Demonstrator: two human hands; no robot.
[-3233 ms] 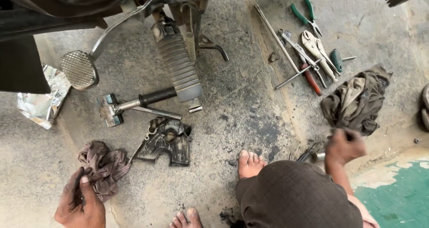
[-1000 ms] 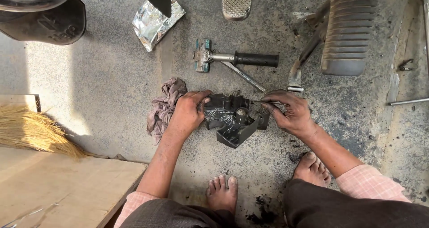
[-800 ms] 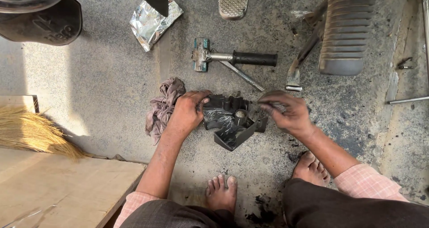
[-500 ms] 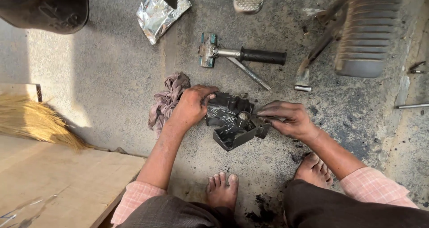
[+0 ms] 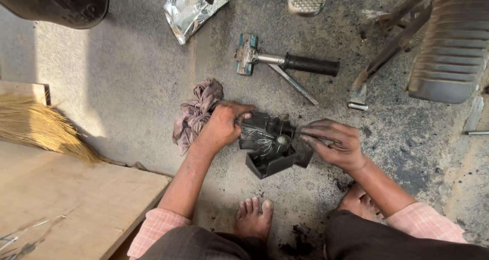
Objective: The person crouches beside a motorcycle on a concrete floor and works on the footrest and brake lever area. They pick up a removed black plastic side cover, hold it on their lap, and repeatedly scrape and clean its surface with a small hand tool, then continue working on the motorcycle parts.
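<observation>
Left hand (image 5: 222,125) gripping black part (image 5: 270,148) on the floor (image 5: 127,76), its near edge hidden, right hand (image 5: 333,143) pinching a thin tool, tip obscured, rag (image 5: 196,112) beside, hammer (image 5: 285,61) above

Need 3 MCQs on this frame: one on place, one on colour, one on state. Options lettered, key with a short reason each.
1. Where does the rag lie relative to the black metal part?
A. On the picture's left of it, beside the left hand
B. On top of the hammer
C. Under the bare foot

2. What colour is the hammer grip?
A. Red
B. Black
C. Yellow

3. What are the hands doing with the black metal part?
A. Both are clear of it
B. Only the right touches it
C. Left hand grips one end, right hand works at the other

Key:
1 A, the crumpled rag sits on the floor right by the left hand.
2 B, the grip is dark black rubber behind a bright shank.
3 C, both hands are in contact with the part on the concrete floor.
</observation>
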